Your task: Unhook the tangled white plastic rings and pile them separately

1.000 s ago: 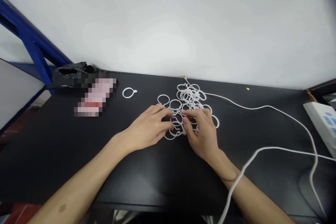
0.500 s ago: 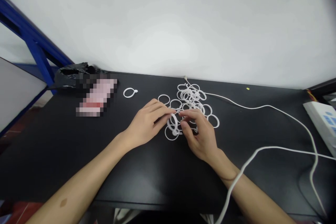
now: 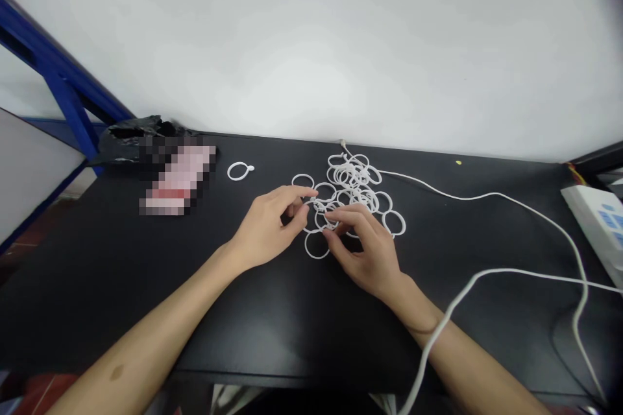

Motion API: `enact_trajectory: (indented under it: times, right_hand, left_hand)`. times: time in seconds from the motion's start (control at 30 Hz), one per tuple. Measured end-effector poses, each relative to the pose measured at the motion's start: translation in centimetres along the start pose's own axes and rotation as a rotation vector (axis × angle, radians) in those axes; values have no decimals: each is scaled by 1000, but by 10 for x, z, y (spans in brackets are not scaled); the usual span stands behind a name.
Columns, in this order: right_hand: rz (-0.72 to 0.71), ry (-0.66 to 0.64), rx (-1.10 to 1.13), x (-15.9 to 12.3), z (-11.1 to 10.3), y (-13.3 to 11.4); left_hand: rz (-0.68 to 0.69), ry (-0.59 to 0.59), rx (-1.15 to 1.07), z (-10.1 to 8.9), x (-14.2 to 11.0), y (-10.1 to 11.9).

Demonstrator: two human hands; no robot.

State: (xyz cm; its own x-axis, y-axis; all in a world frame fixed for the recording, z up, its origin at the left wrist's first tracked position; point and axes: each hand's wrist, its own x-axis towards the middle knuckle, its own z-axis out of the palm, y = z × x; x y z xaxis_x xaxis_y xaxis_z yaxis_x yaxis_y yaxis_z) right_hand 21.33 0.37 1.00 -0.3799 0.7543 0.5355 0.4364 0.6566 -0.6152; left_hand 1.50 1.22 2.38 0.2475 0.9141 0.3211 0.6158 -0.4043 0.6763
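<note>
Several thin white plastic rings, some with a small round knob, lie in a loose heap on the black table. My left hand is at the heap's near left side, index finger stretched out and thumb apart, with a ring edge close to the thumb tip. Just across from it, my right hand has its thumb and index finger parted and curved over the near rings. Its fingertips hide parts of them, so contact is unclear. Apart from the heap, a single white ring with a knob lies to the left.
A pixelated pink item and a black plastic bag are at the back left. A white cable winds across the right side, passing over my right forearm. At the right edge sits a white box. Behind stands a white wall.
The ring that was tilted up at my left fingertips is now down among the others. My left finger and thumb have parted. My right fingertips have shifted slightly left.
</note>
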Motion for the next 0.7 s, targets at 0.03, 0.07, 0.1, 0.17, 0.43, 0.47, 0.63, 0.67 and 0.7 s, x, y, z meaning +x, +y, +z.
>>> enact_trajectory:
  times: [0.03,0.07,0.1,0.17,0.43,0.47,0.63,0.67,0.7]
  right_hand:
    - [6,16,-6,0,0,0]
    - [13,29,-11,0,0,1]
    - [19,38,-15,0,0,1]
    - [29,47,-22,1,0,1]
    - [58,42,-19,0,1,2]
    - [63,41,-20,0,1,2]
    - [78,31,-5,1,1,2]
    - [81,26,1,1,1,2]
    - [83,23,6,1,1,2]
  left_hand:
    - [11,-2,7,0,0,0]
    - [31,1,23,0,0,0]
    - [62,7,51,0,-1,0]
    - [146,17,130,0,-1,-1]
    - [319,-87,261,4,-3,-2]
    - [322,-82,264,4,-4,-2]
    - [336,-60,262,3,-3,-3]
    - [338,-62,259,3,-3,-3]
    - [340,-66,257,3,-3,-3]
